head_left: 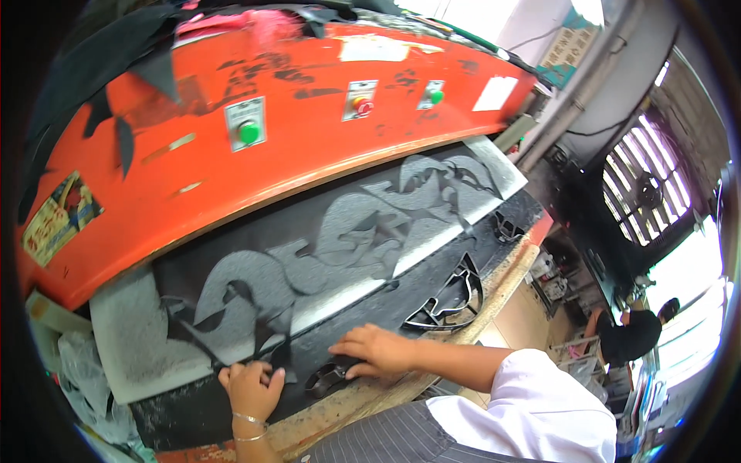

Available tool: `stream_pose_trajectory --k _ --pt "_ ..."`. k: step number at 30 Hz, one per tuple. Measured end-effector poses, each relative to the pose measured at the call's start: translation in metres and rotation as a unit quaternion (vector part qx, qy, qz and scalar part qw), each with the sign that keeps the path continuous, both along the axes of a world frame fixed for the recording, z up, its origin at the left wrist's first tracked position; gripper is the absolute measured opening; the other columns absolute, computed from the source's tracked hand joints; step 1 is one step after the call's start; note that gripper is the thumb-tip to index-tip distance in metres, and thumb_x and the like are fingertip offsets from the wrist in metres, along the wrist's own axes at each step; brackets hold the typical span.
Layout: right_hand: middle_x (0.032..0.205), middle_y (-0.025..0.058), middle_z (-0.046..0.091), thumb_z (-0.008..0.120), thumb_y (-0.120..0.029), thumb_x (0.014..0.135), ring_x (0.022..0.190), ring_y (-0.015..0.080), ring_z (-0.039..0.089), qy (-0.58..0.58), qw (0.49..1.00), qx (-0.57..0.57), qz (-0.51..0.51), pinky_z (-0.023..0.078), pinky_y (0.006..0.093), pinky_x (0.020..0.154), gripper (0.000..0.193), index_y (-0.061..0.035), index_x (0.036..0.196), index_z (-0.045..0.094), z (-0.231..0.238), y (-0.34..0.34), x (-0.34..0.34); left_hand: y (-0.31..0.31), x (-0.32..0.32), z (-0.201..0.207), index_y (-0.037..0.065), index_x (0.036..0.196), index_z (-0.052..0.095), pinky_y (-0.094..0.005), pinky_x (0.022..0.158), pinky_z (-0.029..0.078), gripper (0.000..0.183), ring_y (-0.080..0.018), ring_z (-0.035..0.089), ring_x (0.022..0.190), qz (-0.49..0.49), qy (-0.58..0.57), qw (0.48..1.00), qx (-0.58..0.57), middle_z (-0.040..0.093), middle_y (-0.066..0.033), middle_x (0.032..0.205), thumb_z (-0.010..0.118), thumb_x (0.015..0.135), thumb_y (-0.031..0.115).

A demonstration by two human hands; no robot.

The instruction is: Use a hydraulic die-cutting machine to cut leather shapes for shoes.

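Observation:
A thin dark sheet [197,258] with curved pieces cut out of it lies on the pale grey cutting board [127,347]. At the sheet's near left edge, my left hand [253,395] has its fingers curled onto a dark strip of it. My right hand [376,349] is closed around one end of a small metal cutting die [328,378] on the black ledge; its fingers partly cover the die. To the right of that hand rests a larger fan-shaped cutting die [451,301], and another small die [507,228] sits farther along the ledge.
Behind the board rises an orange press [309,116] with a green button [248,133], a red button [362,106] and another green button [436,97]. Dark scraps [116,62] hang over its top left. A clear plastic bag [89,378] stands at left. A person [633,336] is at far right.

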State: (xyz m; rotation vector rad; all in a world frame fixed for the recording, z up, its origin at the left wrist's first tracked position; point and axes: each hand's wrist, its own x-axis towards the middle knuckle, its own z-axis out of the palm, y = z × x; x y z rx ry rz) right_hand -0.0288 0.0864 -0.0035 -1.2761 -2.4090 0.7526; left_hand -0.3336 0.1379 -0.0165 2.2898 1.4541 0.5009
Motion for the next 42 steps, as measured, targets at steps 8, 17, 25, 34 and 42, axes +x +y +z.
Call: stream_pose_trajectory --k 8,17,25,34,42 --pt "0.103 0.0161 0.067 0.07 -0.033 0.084 0.095 0.0328 0.064 -0.007 0.934 0.078 -0.348 0.051 0.0402 0.084 0.037 -0.0042 0.108 0.068 0.011 0.063 0.213 0.057 -0.025 0.011 -0.001 0.087 0.06 -0.0359 0.076 0.044 0.01 -0.0262 0.055 0.081 0.149 -0.139 0.972 0.114 0.059 -0.0112 0.085 0.062 0.086 0.009" --pt "0.108 0.0185 0.065 0.066 -0.036 0.085 0.103 0.0348 0.061 -0.063 0.819 0.097 -0.563 0.049 0.0421 0.089 0.038 -0.0053 0.108 0.066 -0.003 0.147 0.416 0.159 -0.034 -0.01 -0.005 0.107 0.061 -0.0478 0.09 0.044 0.028 -0.0418 0.056 0.102 0.244 0.198 0.936 0.158 0.058 -0.0242 0.107 0.061 0.086 0.013" --pt "0.116 0.0157 0.061 0.063 -0.036 0.087 0.111 0.0336 0.059 -0.22 0.795 0.12 -0.553 0.05 0.0458 0.089 0.038 -0.0169 0.12 0.059 -0.016 0.218 0.432 0.183 -0.017 0.008 0.001 0.113 0.062 -0.0423 0.079 0.053 0.026 -0.0338 0.064 0.094 0.258 0.47 0.841 0.074 0.063 -0.0185 0.102 0.05 0.091 0.01" --pt "0.097 0.0104 0.071 0.062 -0.021 0.082 0.088 0.0296 0.07 -0.347 0.837 0.069 -0.417 0.055 0.0429 0.071 0.047 -0.0255 0.128 0.056 -0.007 0.198 0.469 0.167 -0.008 -0.007 0.009 0.105 0.064 -0.0382 0.064 0.056 0.02 -0.0272 0.07 0.073 0.271 0.511 0.803 0.146 0.068 -0.0092 0.082 0.048 0.092 0.013" --pt "0.093 0.0108 0.071 0.057 -0.016 0.082 0.086 0.0317 0.07 -0.356 0.837 0.065 -0.41 0.055 0.0448 0.071 0.043 -0.0237 0.124 0.055 -0.009 0.143 0.476 0.111 0.003 0.007 0.008 0.083 0.064 -0.0432 0.066 0.056 0.012 -0.0335 0.07 0.076 0.247 0.465 0.841 0.123 0.07 -0.0147 0.081 0.053 0.088 0.01"
